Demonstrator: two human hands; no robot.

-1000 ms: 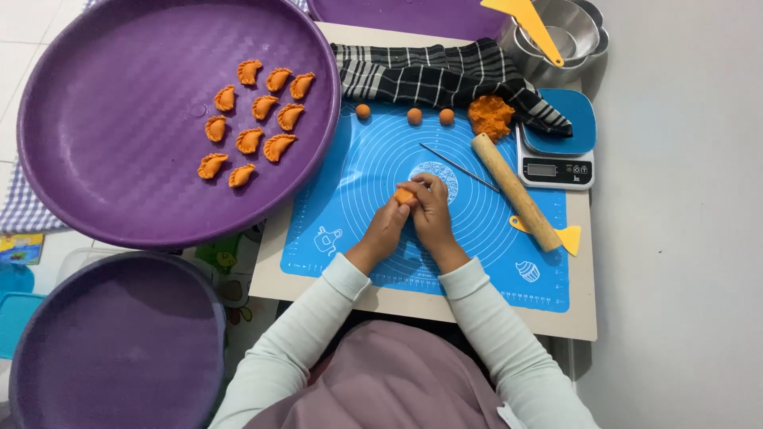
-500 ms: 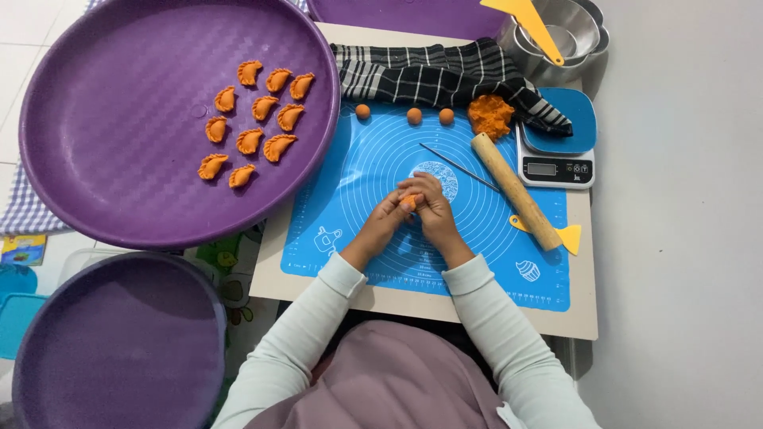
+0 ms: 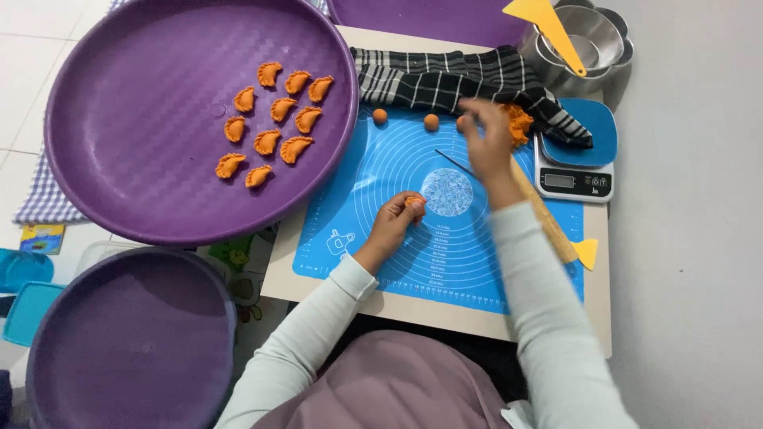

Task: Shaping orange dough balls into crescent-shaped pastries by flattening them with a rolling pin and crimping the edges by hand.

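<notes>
Now the right hand (image 3: 486, 147) has left the left hand (image 3: 395, 222) and reached up to the orange dough balls (image 3: 431, 121). Left fingers pinch a small orange dumpling (image 3: 414, 202) over the blue mat (image 3: 373, 238). Right hand is blurry; I cannot tell its grip.

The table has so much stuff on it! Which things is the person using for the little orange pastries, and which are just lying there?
In use:
- left hand pinching an orange dough piece
- right hand reaching toward the dough balls
- blue mat
- purple tray of shaped pastries

Lying about:
- kitchen scale
- rolling pin
- checked cloth
- metal bowls
</notes>
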